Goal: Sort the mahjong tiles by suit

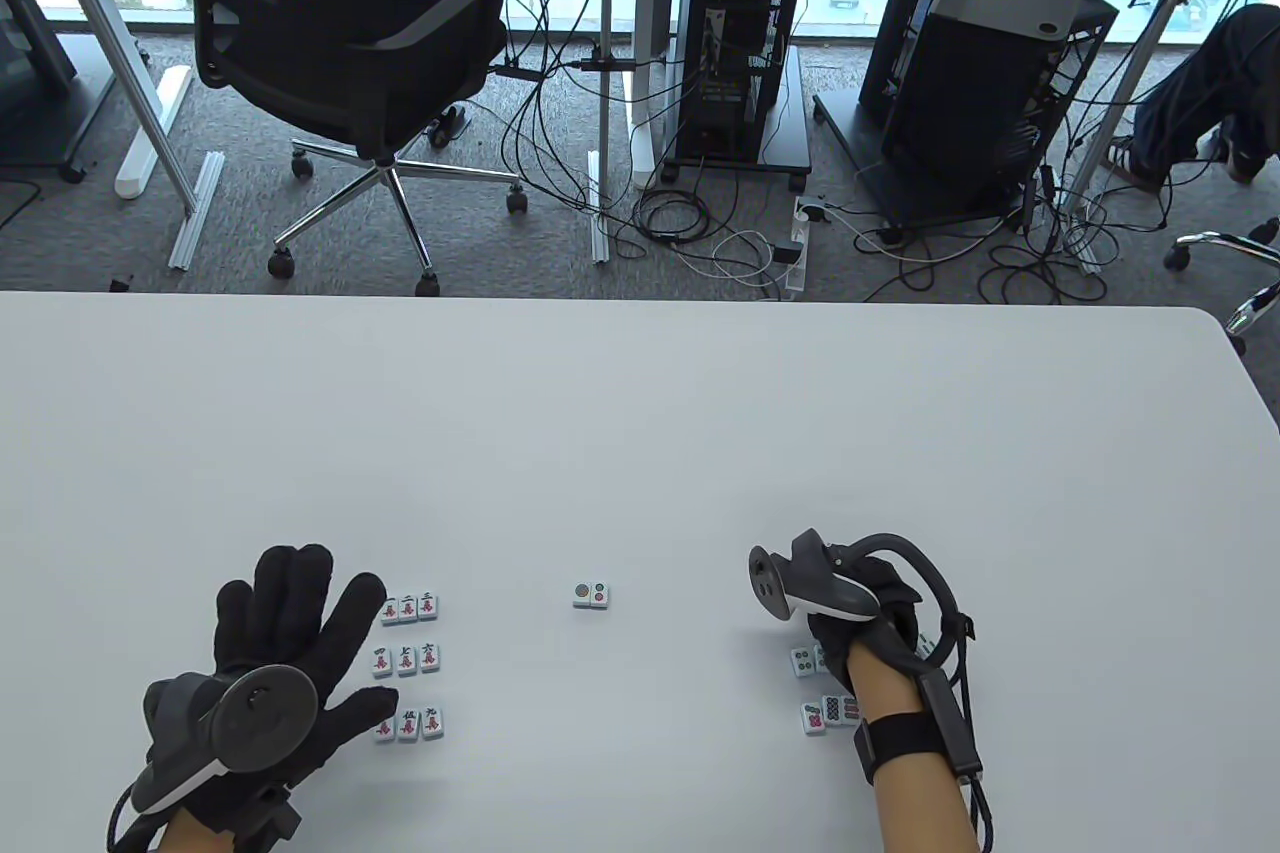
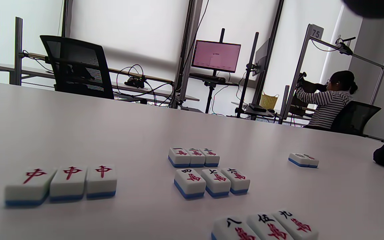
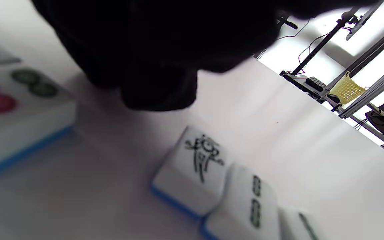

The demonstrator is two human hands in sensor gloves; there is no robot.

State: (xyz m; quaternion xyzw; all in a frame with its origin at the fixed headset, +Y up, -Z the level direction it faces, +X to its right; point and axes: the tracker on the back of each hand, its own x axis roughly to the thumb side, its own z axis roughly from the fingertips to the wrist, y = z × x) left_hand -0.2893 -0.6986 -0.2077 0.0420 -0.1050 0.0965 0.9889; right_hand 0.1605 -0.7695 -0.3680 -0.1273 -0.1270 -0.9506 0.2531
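Sorting looks nearly done — we see character tiles (image 1: 408,661) in three rows beside our flat, spread left hand (image 1: 275,658), one dot tile (image 1: 592,595) alone mid-desk, and our right hand (image 1: 868,621) over its groups, fingers hidden.

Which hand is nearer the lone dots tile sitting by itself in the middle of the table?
Right, by a small margin. The right hand lies to the right of the lone dots tile; the left hand lies farther off to its left, beyond the character tiles.
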